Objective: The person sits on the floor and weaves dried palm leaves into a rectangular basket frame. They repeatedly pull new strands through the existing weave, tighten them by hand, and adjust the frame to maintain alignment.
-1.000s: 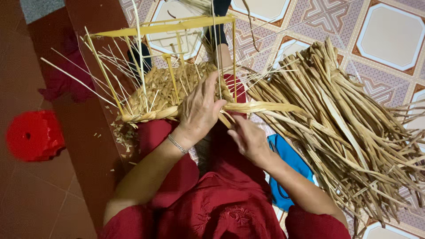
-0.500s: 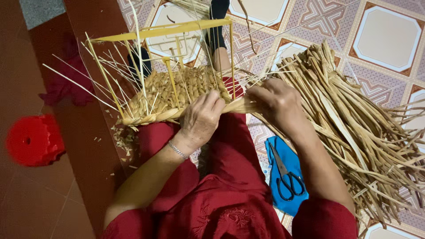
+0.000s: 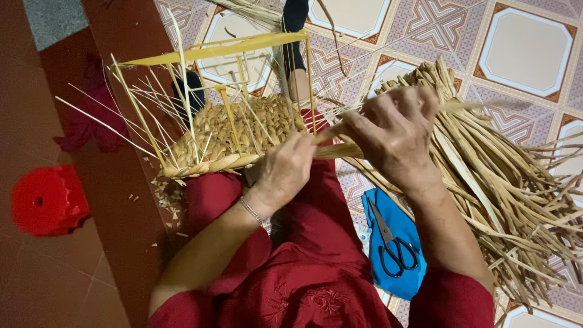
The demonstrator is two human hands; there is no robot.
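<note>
Head view looks straight down on a floor of patterned tiles in white, maroon and grey, which gives way at nine o'clock to a plain reddish-brown tiled strip. At three o'clock a large loose heap of dried tan reed strands fans out over the tiles, its strands running from eleven toward five o'clock. On the person's lap, clothed in dark red fabric, sits a half-woven straw basket on a thin yellow wire frame, with bare stakes sticking out toward nine and twelve o'clock. The right hand is closed around one flat pale reed strand, whose long axis runs nearly level from three to nine o'clock and meets the basket's lower rim. The left hand lies just at the strand's nine o'clock end, fingers curled shut on it against the woven edge, so it is the nearer hand to the weave. A low round red plastic stool stands at nine o'clock, well apart. At five o'clock a pair of black-handled scissors rests on a blue cloth, near the right forearm.
</note>
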